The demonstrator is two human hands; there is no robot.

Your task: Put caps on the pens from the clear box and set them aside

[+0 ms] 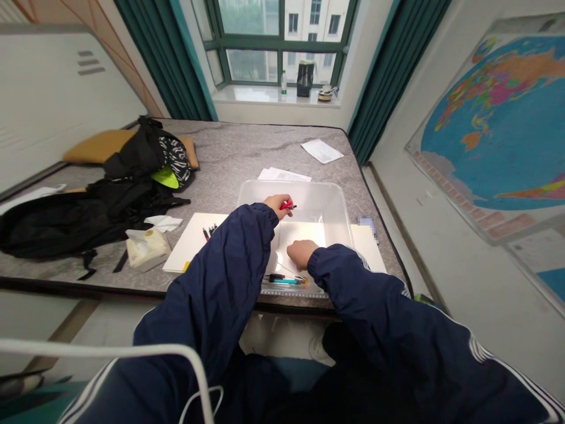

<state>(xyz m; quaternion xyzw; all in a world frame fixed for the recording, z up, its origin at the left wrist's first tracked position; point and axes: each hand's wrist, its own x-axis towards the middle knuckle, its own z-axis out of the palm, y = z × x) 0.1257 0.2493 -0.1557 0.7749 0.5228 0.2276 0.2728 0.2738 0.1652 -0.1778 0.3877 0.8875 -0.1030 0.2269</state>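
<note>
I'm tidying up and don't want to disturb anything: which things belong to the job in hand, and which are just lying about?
Apparently part of the job:
red pen in the left hand
clear plastic bin beneath the right hand
turquoise pen in the bin
dark pens left of it

Likely just lying about:
black backpack
tissue pack
sheet of paper
bottle on the windowsill

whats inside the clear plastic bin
Along the clear bin's near side lie some pens, one light blue. The left hand, with a red pen, the right hand and the sleeves cover parts of the interior; anything behind them can't be seen.
</note>
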